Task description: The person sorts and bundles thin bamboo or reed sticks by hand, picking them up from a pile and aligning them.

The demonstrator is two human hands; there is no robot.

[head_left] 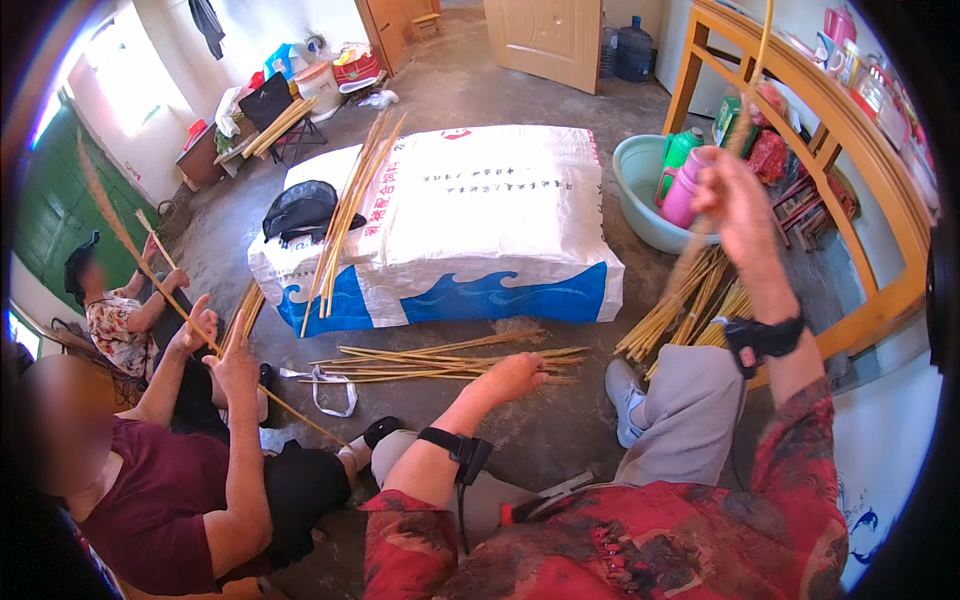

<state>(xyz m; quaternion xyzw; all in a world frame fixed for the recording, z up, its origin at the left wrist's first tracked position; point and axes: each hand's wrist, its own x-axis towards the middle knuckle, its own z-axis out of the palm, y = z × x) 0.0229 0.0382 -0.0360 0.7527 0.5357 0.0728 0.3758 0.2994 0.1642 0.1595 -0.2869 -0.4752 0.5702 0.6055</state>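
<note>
My right hand point(738, 205) is raised at the right, its fingers closed around a long reed stalk point(766, 40). The stalk runs up past the top edge, and a blurred brownish plume hangs below the hand. My left hand point(512, 378) is low over a loose row of yellow stalks point(410, 364) lying on the floor. Its fingers are curled; what they hold, if anything, is hidden. More bundled stalks point(685, 310) lie by my right leg, under the raised hand.
A white sack-covered block point(500, 210) stands ahead, with stalks point(352, 220) and a black cap point(302, 210) on it. A green basin point(632, 190) holds flasks beside a wooden frame point(880, 230). At left, a co-worker in maroon point(150, 500) holds a plumed stalk; another person point(120, 310) sits beyond.
</note>
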